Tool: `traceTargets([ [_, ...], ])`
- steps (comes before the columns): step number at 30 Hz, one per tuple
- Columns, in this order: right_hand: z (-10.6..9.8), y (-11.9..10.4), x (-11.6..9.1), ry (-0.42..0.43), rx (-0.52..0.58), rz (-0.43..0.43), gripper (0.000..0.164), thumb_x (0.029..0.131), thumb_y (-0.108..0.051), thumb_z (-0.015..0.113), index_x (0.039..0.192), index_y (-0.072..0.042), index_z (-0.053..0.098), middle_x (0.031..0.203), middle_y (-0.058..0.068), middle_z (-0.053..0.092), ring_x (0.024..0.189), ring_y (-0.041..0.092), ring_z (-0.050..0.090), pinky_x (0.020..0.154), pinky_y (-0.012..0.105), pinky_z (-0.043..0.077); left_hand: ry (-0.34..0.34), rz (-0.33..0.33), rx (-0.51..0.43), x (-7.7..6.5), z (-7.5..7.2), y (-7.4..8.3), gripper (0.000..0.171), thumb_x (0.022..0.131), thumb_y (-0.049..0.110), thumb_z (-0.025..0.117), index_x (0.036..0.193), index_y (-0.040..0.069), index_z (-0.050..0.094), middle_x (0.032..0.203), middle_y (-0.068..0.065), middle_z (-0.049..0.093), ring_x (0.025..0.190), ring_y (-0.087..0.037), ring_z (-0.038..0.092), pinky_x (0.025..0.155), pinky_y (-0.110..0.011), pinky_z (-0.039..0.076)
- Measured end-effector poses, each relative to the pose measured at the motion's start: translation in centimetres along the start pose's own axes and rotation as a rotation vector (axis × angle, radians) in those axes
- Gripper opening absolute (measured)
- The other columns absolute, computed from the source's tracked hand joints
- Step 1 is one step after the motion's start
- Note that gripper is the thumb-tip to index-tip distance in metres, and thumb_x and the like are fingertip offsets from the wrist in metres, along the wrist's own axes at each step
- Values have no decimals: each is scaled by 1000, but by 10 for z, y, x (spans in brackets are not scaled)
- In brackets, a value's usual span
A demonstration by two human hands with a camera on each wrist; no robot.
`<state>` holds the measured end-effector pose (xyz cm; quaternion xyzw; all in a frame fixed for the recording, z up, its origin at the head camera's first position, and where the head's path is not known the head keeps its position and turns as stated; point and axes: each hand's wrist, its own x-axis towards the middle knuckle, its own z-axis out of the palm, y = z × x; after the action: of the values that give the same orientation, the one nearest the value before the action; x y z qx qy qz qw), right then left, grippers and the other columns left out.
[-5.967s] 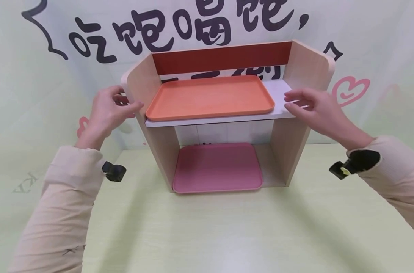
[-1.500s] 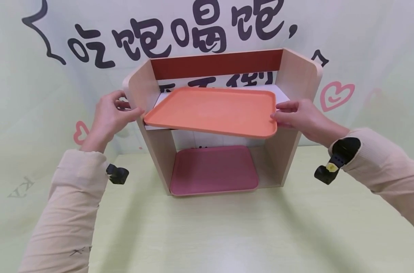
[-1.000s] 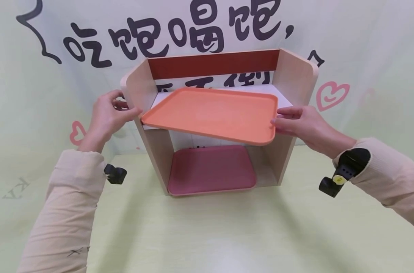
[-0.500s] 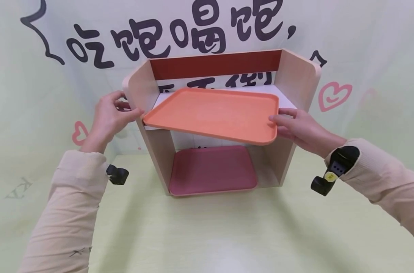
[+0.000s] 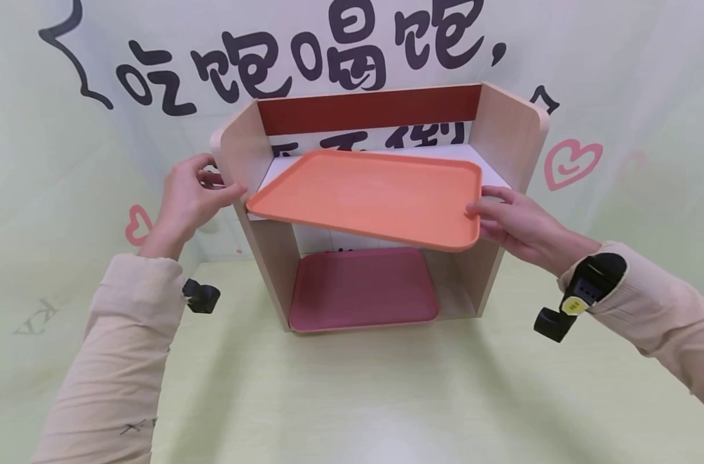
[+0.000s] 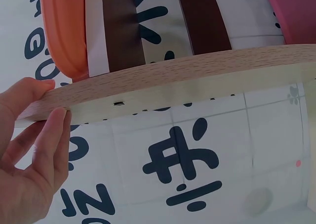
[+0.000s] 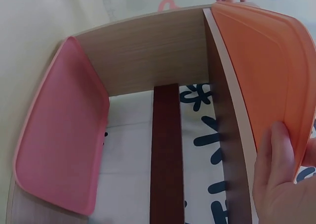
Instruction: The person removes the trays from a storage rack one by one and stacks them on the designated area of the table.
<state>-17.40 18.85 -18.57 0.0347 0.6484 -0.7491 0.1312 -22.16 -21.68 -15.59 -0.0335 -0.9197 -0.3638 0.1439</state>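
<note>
A two-tier wooden shelf [image 5: 514,135] stands on the table. My left hand [image 5: 192,196] holds the front edge of its left side panel [image 6: 163,75], thumb on the inner face and fingers on the outer one. My right hand [image 5: 523,225] pinches the right end of an orange tray [image 5: 369,193], thumb on top and fingers underneath, as the right wrist view shows. The tray sits skewed on the upper board [image 5: 485,167]: its right front corner juts out past the front edge, its left front corner stays by the left panel.
On the lower level lies a pink tray [image 5: 363,290], close to the left panel. A dark red bar [image 5: 369,109] spans the top back. Behind hangs a white cloth [image 5: 630,84] with black characters and pink hearts. The pale table [image 5: 352,393] stretches in front.
Six seconds ago the orange tray lay fully on the upper board, the right hand apart from it. Since then the right hand has gripped it and swung its right end forward; lately it shifts only slightly.
</note>
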Motion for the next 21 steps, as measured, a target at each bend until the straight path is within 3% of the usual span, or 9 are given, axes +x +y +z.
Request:
traceTargets([
  [10, -4, 3, -9, 1, 156, 26, 82, 80, -14, 65, 143, -22, 12, 112, 2, 52, 88, 18, 63, 76, 23, 46, 7, -12, 3, -1, -1, -1, 57, 79, 34, 63, 125, 7, 45, 110, -17, 52, 92, -25, 50, 63, -23, 46],
  [21, -14, 16, -21, 62, 214, -2, 80, 77, -19, 68, 140, -34, 20, 129, 0, 37, 92, 13, 61, 79, 22, 45, 2, -7, 11, -2, -1, 0, 55, 79, 34, 63, 123, 6, 46, 108, -17, 52, 90, -25, 50, 63, -24, 46],
])
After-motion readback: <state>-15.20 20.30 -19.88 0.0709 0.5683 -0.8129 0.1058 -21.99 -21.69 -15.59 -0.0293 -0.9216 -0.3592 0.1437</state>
